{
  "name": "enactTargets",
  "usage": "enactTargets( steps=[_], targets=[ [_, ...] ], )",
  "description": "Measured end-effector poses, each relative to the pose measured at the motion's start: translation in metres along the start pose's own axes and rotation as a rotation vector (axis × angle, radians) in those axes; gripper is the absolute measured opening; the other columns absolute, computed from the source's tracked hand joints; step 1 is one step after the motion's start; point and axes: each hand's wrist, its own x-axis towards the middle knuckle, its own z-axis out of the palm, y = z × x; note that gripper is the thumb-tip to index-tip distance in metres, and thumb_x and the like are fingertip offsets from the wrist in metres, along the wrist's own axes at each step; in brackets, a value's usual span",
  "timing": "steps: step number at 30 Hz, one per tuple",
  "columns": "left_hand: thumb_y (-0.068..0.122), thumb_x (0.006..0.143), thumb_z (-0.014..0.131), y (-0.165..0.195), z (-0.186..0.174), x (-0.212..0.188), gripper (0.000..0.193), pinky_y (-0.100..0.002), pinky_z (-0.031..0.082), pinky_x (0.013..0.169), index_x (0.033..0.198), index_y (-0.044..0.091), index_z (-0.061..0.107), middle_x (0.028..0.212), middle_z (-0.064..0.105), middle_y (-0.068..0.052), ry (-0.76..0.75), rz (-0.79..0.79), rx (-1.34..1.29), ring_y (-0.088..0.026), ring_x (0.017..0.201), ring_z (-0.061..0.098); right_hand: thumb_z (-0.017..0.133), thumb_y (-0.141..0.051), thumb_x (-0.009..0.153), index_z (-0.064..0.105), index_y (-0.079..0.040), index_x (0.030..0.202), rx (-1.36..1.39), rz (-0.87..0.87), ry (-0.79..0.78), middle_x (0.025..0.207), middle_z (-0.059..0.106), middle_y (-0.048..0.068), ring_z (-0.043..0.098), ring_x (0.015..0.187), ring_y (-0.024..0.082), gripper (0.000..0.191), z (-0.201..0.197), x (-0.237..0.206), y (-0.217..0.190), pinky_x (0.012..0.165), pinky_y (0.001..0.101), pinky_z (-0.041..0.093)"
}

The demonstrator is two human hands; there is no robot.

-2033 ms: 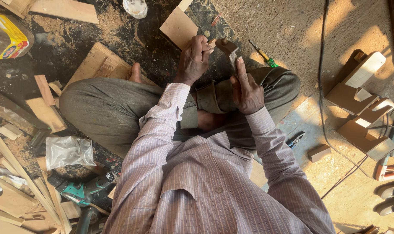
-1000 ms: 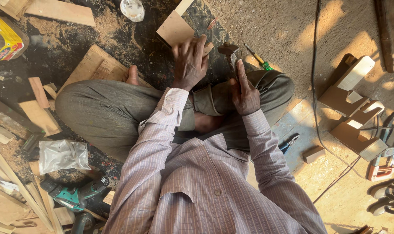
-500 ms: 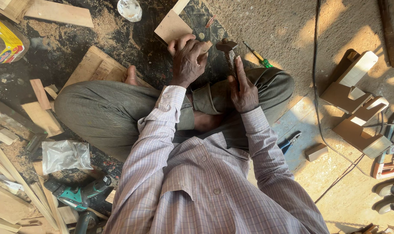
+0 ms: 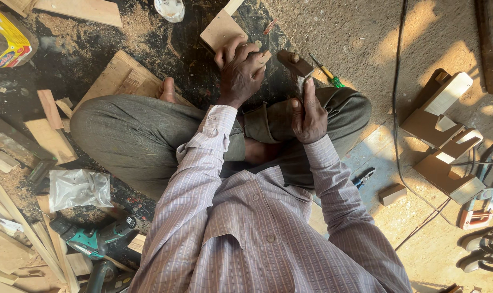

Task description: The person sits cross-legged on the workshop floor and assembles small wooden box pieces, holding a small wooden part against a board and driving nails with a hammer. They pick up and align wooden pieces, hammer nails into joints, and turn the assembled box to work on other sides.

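- The small plywood piece [image 4: 222, 28] lies flat on the dark, sawdust-strewn floor [image 4: 165, 59] just past my crossed legs. I judge it light, stiff and rough-edged, so it is unlikely to slip, though a thin corner could splinter under hard pressure.
- My left hand [image 4: 240, 70] is pressed down on the piece's near edge, fingers curled over it and partly closed, pinning it in place. Broad pressure on the flat face looks the safest hold.
- My right hand [image 4: 307, 111] is closed around the handle of a hammer [image 4: 294, 62], whose dark head is raised just beside the wood. It looks head-heavy and rigid, best gripped along the handle.
- A green-handled screwdriver [image 4: 327, 72] lies on the floor just beyond the hammer head.
- A larger plywood sheet [image 4: 122, 76] sits under my left leg, near a bare foot.
- Cut wooden blocks [image 4: 442, 135] stand well apart to the right, by a black cable [image 4: 398, 108].
- A teal power drill [image 4: 92, 241] and a clear plastic bag [image 4: 78, 189] rest among offcuts to the left.
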Motion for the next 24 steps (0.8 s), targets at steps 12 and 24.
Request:
enactTargets(
  steps=[12, 24],
  targets=[
    [0.020, 0.082, 0.082, -0.002, 0.002, 0.000, 0.031, -0.055, 0.020, 0.114, 0.111, 0.011, 0.074, 0.125, 0.065, -0.001, 0.020, -0.007, -0.014, -0.027, 0.140, 0.041, 0.051, -0.025, 0.122, 0.021, -0.022, 0.173, -0.014, -0.028, -0.042, 0.107, 0.069, 0.021, 0.073, 0.076, 0.032, 0.060, -0.010, 0.015, -0.018, 0.062, 0.0413, 0.059],
    [0.018, 0.081, 0.083, -0.007, 0.010, -0.006, 0.034, -0.053, 0.022, 0.112, 0.112, 0.010, 0.072, 0.125, 0.066, -0.002, 0.065, 0.061, 0.051, -0.028, 0.138, 0.044, 0.053, -0.023, 0.118, 0.028, -0.013, 0.167, -0.006, 0.033, -0.110, 0.104, 0.071, 0.019, 0.073, 0.080, 0.032, 0.056, 0.001, 0.007, -0.006, 0.067, 0.0429, 0.062]
  ],
)
